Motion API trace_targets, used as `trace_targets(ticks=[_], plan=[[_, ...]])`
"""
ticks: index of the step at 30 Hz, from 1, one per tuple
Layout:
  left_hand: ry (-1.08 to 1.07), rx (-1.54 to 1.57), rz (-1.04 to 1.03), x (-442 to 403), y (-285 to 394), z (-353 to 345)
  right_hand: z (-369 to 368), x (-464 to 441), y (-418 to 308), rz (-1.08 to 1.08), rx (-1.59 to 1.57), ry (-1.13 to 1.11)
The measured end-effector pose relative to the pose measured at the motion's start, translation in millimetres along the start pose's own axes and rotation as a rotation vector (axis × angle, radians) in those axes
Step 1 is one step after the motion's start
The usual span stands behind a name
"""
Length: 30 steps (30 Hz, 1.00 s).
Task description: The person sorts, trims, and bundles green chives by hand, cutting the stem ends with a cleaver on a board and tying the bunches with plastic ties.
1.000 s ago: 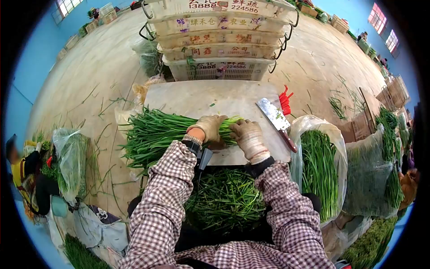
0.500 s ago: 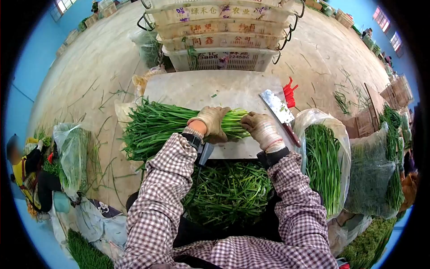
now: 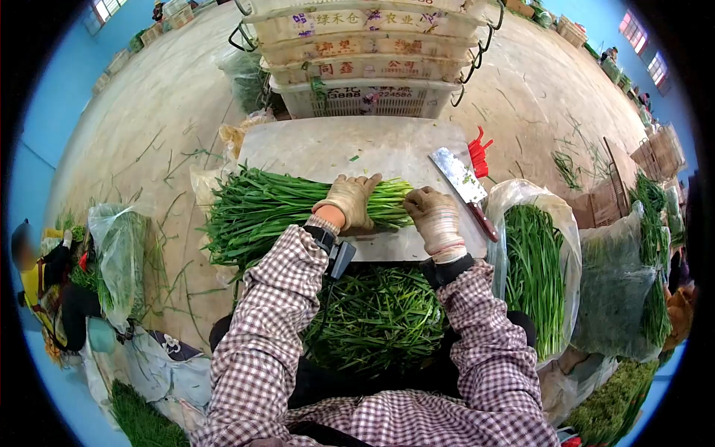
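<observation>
A thick bunch of garlic chives (image 3: 257, 205) lies across the pale board (image 3: 313, 145), green leaves to the left and paler stem ends to the right. My gloved left hand (image 3: 348, 200) is wrapped over the bunch near its stem end. At the stem tips is my gloved right hand (image 3: 436, 217), its fingers pinched together; whatever they hold is too small to make out. To the right of that hand lies a cleaver (image 3: 457, 176) with a dark handle, its blade dotted with green bits. Red strips (image 3: 479, 153) sit at the board's right edge.
Stacked white crates (image 3: 365, 67) stand behind the board. Loose green leaves (image 3: 376, 320) are heaped below its front edge. A plastic-lined bag of chives (image 3: 535, 276) stands at the right. Another person (image 3: 56, 276) sits at the far left beside a clear bag (image 3: 119, 257).
My right hand has shifted very slightly at the stem tips, and its forearm has swung a little left. My left hand keeps its hold on the bunch. The view has tilted slightly.
</observation>
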<state>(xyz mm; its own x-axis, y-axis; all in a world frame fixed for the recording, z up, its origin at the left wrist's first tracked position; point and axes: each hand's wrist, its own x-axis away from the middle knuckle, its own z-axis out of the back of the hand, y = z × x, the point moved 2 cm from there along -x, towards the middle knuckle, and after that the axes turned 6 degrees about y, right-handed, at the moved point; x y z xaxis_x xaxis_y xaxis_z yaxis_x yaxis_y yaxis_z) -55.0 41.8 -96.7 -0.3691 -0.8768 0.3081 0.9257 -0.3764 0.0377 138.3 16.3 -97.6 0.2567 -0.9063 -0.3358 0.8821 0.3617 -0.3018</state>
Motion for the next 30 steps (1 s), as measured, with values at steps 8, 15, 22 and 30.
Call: trace_targets(ticks=[8,15,22,30], plan=[[-0.015,0.014,0.011,1,2,2,-6,1,-5,-0.052,0.005,-0.133],[-0.012,0.016,0.008,4,4,3,-5,-7,1,0.019,-0.148,-0.226],[-0.012,0.03,0.008,3,5,5,-9,-9,-1,0.003,-0.27,-0.165],[0.045,0.095,-0.08,-2,-2,8,-35,-22,30,-0.274,-0.966,-0.329]])
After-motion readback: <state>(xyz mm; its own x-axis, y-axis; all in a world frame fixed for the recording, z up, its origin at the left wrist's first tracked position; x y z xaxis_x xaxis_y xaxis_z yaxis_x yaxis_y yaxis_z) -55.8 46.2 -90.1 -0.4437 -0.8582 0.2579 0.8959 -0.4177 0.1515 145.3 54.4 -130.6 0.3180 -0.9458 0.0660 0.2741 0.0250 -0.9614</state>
